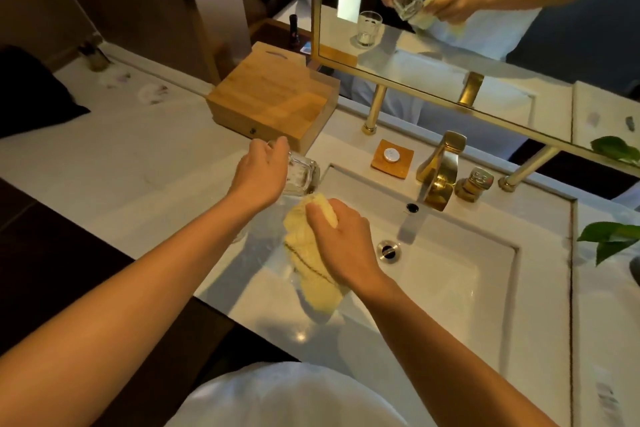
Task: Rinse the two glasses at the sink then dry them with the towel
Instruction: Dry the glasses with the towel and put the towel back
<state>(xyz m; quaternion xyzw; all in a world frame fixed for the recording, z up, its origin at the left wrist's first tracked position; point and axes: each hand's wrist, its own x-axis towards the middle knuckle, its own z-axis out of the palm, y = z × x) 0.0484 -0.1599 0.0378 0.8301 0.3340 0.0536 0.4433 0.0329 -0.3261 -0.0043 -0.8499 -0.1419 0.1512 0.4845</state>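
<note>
Head view: my left hand point(258, 173) curls round 1 glass point(302, 177), tipped over the sink's point(450, 274) left rim. My right hand point(343, 239) clutches the yellow towel point(311, 267) just beside it. The mirror point(450, 62) reflects the 2nd glass point(369, 28), upright.

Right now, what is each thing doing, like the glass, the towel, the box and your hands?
Glass: tipped on its side, held by the left hand.
Towel: bunched, gripped by the right hand, against the glass.
Second glass: upright on the counter, seen only in the mirror.
Wooden box: lid closed.
Faucet: cannot tell if water runs.
</note>
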